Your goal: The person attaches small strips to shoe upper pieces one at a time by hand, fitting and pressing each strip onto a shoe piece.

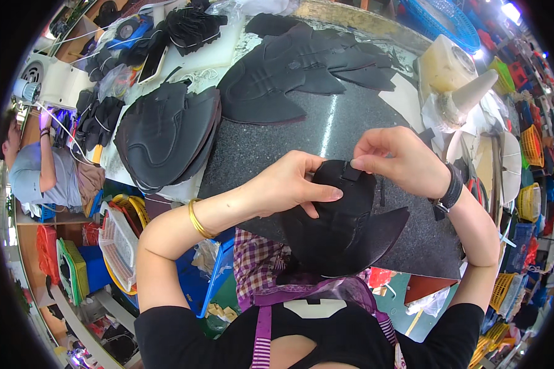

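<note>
A black shoe upper [341,230] lies over the near edge of the table, its curved flaps spread toward me. My left hand [289,184] is closed on its far left side, thumb on top and fingers partly hidden. At the far end of the upper sits a small black strip [351,172]. My right hand [397,158] pinches at the strip's far end with thumb and forefinger; the fingertips cover part of it. To the left rests a stack of black shoe uppers [163,132]. Farther back, more uppers [261,86] lie overlapped in a fanned row.
The dark speckled tabletop [264,144] carries the work. A beige block-shaped container [446,64] and a pale cone [474,92] stand at the back right. A phone [152,64] lies at the back left. Beyond the left edge are plastic baskets [118,246] and a co-worker [40,172].
</note>
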Demonstrator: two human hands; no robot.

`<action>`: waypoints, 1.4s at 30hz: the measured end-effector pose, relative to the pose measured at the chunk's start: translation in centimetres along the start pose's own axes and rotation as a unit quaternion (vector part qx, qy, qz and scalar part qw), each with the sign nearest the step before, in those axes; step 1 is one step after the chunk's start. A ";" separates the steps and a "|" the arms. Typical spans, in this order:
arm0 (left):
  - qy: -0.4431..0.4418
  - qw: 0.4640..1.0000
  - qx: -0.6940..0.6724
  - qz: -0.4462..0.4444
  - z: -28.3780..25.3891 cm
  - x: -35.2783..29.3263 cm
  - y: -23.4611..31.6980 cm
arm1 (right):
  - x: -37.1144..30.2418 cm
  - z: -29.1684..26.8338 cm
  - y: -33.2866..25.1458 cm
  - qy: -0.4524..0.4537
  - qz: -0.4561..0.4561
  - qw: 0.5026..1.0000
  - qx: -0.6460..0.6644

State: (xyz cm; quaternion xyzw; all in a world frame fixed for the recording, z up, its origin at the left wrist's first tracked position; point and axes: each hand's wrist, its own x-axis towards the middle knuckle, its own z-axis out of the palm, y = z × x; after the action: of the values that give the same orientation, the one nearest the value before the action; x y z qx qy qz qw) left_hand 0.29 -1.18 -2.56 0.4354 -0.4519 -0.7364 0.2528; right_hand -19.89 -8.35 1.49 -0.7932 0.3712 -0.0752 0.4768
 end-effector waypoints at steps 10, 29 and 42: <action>-0.010 1.000 -0.021 -0.003 0.0 -0.2 -0.5 | 0.1 -0.3 -1.0 -0.024 -0.003 1.000 -0.020; -0.036 0.998 -0.042 -0.037 -0.4 -0.4 -0.1 | 0.8 -0.2 -0.8 -0.014 -0.017 1.000 -0.004; -0.002 1.000 0.018 -0.008 -0.3 -0.9 -0.6 | -0.2 1.7 -0.3 -0.019 -0.076 0.997 0.021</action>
State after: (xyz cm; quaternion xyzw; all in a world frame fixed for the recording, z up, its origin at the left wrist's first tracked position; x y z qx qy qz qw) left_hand 1.00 -0.38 -2.76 0.4424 -0.4618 -0.7309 0.2383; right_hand -19.11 -6.93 0.88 -0.8103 0.2987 -0.1040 0.4934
